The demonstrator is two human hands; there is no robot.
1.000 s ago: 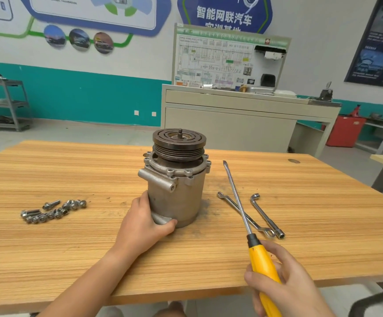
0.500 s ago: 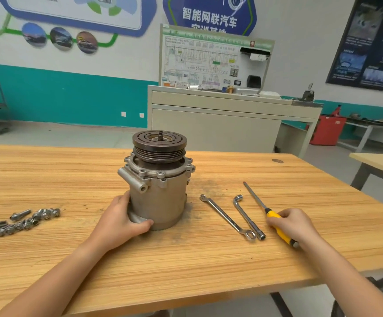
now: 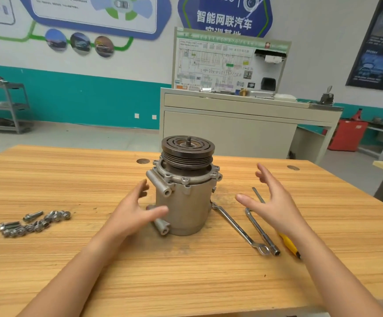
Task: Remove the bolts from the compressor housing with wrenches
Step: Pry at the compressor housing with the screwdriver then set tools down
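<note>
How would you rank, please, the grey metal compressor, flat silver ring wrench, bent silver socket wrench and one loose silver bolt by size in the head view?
1. Grey metal compressor.
2. Flat silver ring wrench and bent silver socket wrench: similar length, so tied.
3. Loose silver bolt.

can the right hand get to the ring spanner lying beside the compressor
Probably yes. The right hand is open and hovers just above and right of the spanner, which lies bare on the table between the compressor housing and the socket wrench, nothing covering it.
</note>
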